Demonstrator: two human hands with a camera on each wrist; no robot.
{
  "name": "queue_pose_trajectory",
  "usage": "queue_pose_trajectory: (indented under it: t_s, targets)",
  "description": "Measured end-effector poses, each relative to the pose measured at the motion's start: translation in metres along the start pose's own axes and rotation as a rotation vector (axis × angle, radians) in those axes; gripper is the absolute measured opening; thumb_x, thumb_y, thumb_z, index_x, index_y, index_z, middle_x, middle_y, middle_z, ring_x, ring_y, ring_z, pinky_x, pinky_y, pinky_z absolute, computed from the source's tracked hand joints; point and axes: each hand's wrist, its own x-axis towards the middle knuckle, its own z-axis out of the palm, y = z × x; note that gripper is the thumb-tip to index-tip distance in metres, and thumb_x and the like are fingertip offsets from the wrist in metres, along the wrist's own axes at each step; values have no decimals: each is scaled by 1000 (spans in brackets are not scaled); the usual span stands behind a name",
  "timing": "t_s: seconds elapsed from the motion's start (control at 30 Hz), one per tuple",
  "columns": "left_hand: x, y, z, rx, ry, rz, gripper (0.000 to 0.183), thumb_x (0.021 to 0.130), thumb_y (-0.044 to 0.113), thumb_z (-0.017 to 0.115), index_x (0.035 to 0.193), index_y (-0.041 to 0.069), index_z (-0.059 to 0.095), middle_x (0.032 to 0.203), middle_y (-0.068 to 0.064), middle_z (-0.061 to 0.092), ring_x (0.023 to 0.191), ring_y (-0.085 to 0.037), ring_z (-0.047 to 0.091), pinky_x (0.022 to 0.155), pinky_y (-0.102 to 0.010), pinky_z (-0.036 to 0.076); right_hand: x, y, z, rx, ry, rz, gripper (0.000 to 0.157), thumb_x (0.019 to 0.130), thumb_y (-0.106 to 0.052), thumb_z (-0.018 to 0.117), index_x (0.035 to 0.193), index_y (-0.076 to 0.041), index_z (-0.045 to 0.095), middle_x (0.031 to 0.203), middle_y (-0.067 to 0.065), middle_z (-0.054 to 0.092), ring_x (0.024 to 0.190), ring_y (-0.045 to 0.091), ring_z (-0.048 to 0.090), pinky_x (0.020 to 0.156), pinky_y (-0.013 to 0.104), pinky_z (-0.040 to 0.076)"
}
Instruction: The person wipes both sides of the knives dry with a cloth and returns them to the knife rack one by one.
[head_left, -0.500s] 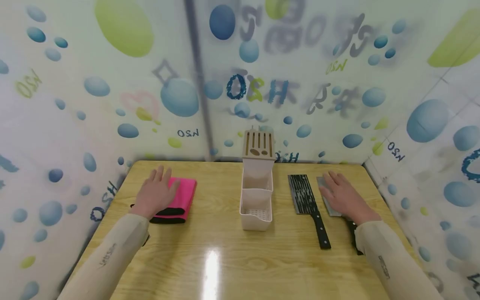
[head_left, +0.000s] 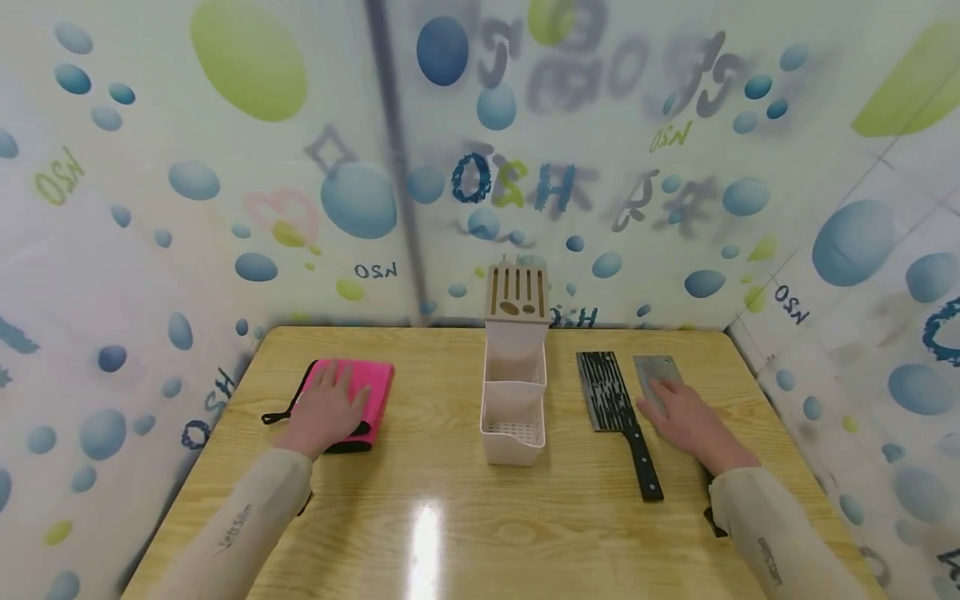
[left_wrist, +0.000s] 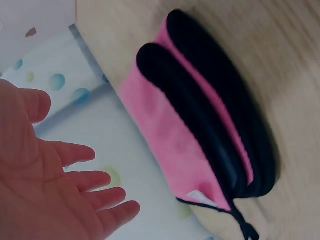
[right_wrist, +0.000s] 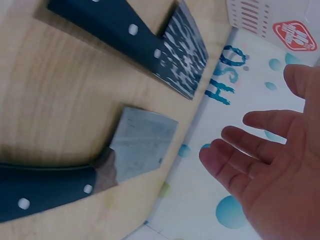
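My left hand [head_left: 324, 417] hovers over a folded pink cloth with black edging [head_left: 378, 379], its fingers straight and holding nothing. In the left wrist view the cloth [left_wrist: 165, 125] lies apart from the palm, with a black loop at one corner. My right hand [head_left: 693, 421] is above a plain grey cleaver [head_left: 660, 369], fingers loosely extended; the right wrist view shows a gap between the hand [right_wrist: 265, 160] and that cleaver [right_wrist: 145, 145]. To its left lies a second cleaver with a black-and-white patterned blade [head_left: 606, 392] and a black riveted handle.
A white plastic knife holder [head_left: 513, 450] with compartments and a slotted beige top [head_left: 517, 292] stands mid-table. The wooden table [head_left: 450, 500] meets a wall covering with blue and green spots [head_left: 480, 225] at the back and sides.
My left hand has come back toward me and slightly right, uncovering the cloth's left edge and loop. The right hand has drawn back a little, showing more of the grey blade.
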Motion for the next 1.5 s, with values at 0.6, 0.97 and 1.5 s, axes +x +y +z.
queue_pose_trajectory:
  t_s: [0.6, 0.97, 1.5]
  targets:
    - [2, -3, 38, -13, -61, -32, 70, 109, 37, 44, 155, -13, 30, 161, -42, 18, 147, -60, 22, 118, -71, 27, -11, 5, 32, 52, -191, 148, 62, 107, -30, 54, 142, 20, 45, 142, 49, 38, 126, 61, 48, 99, 69, 47]
    - [4, -12, 44, 15, -101, -92, 81, 105, 43, 54, 154, -15, 28, 156, -46, 21, 144, -64, 21, 113, -74, 32, -12, 8, 44, 29, -231, 160, 52, 100, -23, 66, 124, 22, 54, 103, 27, 64, 90, 36, 67, 76, 52, 59]
    - [0, -20, 58, 113, 92, -50, 80, 92, 43, 76, 137, -16, 46, 119, -38, 54, 108, -54, 55, 87, -67, 54, -17, 8, 58, 42, -199, 179, 31, 97, -26, 71, 85, -4, 52, 72, 6, 52, 62, 19, 48, 57, 34, 41]
